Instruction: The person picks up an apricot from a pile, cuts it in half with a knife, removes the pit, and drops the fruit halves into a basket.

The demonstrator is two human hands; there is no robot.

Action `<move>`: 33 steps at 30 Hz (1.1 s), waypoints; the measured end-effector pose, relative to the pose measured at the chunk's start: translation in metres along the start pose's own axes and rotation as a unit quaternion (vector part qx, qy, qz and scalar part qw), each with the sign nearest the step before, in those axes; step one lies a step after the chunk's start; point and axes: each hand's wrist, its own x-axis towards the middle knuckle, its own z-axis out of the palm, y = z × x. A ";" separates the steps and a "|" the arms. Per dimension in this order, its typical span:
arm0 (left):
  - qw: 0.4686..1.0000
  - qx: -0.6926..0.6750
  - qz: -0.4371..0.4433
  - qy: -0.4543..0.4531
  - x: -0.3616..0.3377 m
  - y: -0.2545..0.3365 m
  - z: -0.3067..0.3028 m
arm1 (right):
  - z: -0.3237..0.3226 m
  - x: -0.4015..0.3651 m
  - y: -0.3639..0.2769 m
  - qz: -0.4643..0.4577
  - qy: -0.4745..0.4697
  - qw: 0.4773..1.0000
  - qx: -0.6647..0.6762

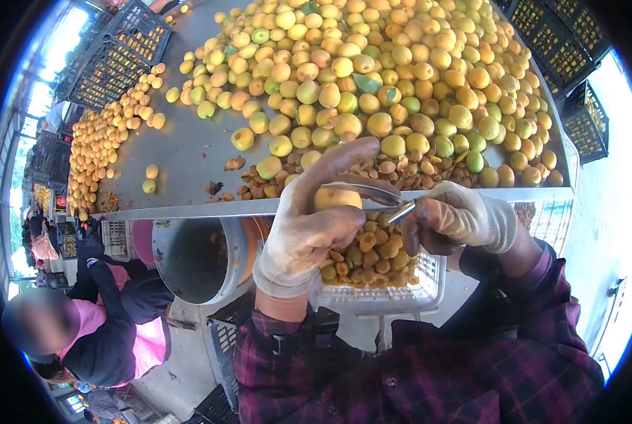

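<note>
My left hand (305, 226), in a white glove with dark-stained fingers, grips a yellow apricot (338, 198) between thumb and fingers above the table's front edge. My right hand (461, 218), gloved the same way, is closed round a shiny metal tool (402, 212). A thin curved metal strip reaches from the tool towards the apricot; whether it is cutting in cannot be told. Below both hands, a white plastic basket (372, 298) holds split apricot halves. Apricot pits (400, 169) lie along the table edge just beyond my fingers.
A large heap of apricots (372, 63) covers much of the metal table (136, 169), with a smaller heap (107, 138) at left. A grey bucket (192, 261) stands below the edge. Black crates (121, 56) are stacked around. Another person (111, 321) sits at lower left.
</note>
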 end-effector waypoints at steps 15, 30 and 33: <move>0.999 -0.043 -0.012 0.004 -0.009 0.004 0.001 | 0.024 0.010 0.009 -0.013 -0.025 1.000 0.009; 0.965 -0.197 0.129 0.113 0.011 -0.027 0.009 | 0.063 0.052 0.036 -0.127 0.126 0.984 0.006; 0.969 -0.152 0.167 0.101 0.013 -0.034 -0.004 | 0.058 0.059 0.032 -0.117 0.134 0.983 -0.044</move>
